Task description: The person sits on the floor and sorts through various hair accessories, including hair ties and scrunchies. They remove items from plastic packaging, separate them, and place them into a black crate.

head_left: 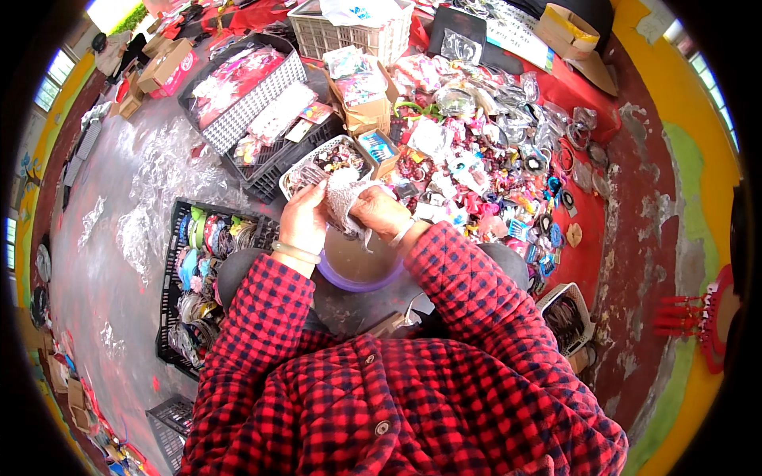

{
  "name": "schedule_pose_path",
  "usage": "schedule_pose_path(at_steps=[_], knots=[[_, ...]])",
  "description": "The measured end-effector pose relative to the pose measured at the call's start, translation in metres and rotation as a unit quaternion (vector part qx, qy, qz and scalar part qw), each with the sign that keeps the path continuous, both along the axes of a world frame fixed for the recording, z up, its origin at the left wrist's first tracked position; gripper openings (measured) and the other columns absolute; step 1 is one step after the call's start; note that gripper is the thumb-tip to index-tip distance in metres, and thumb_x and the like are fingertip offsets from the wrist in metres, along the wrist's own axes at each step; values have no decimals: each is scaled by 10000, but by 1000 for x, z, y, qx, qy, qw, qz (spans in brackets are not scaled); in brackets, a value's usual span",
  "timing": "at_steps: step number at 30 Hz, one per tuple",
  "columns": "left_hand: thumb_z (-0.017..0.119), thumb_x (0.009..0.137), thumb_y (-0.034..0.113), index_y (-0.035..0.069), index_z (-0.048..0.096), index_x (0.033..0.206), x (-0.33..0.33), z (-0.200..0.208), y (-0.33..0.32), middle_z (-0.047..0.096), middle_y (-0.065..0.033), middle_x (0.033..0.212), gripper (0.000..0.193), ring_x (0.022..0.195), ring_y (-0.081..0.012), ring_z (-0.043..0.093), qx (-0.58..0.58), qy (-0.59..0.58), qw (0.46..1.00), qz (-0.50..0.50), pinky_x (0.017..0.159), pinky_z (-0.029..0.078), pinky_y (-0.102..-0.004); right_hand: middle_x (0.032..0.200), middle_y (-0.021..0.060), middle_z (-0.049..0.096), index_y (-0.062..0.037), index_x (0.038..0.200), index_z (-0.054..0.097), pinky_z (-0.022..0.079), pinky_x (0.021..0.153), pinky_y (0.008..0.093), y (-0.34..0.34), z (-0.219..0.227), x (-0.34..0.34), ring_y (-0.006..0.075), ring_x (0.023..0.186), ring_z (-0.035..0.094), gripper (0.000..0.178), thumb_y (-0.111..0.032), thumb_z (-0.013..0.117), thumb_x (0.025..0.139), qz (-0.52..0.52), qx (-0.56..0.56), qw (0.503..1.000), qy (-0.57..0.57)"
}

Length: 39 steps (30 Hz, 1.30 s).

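Observation:
A damp-looking greyish-white cloth [344,195] is gripped between my two hands, above the far rim of a purple basin [361,282] of murky water. My left hand [304,220] closes on the cloth's left side, with its fingers partly hidden. On the other side my right hand [381,212] has its fingers wrapped round the cloth, and a loose end hangs below. Just beyond my hands stands a white basket [290,189] of dark and reddish hair accessories. Whether the cloth covers anything inside its folds cannot be seen.
A heap of hair ornaments [476,170] in plastic bags spreads over red cloth at the right. Black crates [169,270] of headbands and packets stand left. Behind are a cardboard box [367,115] and a beige crate [353,40]. A small basket [583,305] sits by my right elbow.

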State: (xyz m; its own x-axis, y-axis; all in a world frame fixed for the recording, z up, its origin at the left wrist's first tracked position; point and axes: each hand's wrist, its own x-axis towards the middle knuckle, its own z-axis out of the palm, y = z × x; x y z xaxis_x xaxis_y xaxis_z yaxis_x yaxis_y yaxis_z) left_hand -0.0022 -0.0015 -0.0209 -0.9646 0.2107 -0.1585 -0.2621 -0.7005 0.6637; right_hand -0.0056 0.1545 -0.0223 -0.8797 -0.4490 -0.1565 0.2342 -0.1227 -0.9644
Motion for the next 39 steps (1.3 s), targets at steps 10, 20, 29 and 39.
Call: schedule_pose_path(at_steps=[10,20,29,39], knots=[[490,885,141,-36,553,933,-4,16,-24,596,-86,807,194,761,-188,565,66,-108,992,1,795,450,-319,909,118,645,-17,1054,588,469,743,309,-5,2,1,181,824,594,279,-172,561,825,67,103,975,185],[514,880,163,-41,550,945,-14,34,-51,615,-133,852,217,830,-212,600,-7,-116,990,81,801,476,-330,1116,114,558,-32,1152,508,409,877,343,-3,4,2,230,1029,519,315,-122,513,850,93,124,916,369],[418,926,272,6,465,1194,8,18,7,528,-119,1185,381,1092,-237,494,59,-15,994,-86,984,337,-378,1005,172,597,-74,1069,571,443,796,392,-6,7,2,345,927,561,286,-188,530,810,-46,179,903,389],[418,926,190,-5,525,1052,-6,8,-10,573,-148,1055,255,993,-250,546,49,-175,983,12,913,412,-389,1090,156,566,-37,1116,535,417,873,360,-22,-35,-9,285,1010,532,275,-109,505,853,49,225,915,331]])
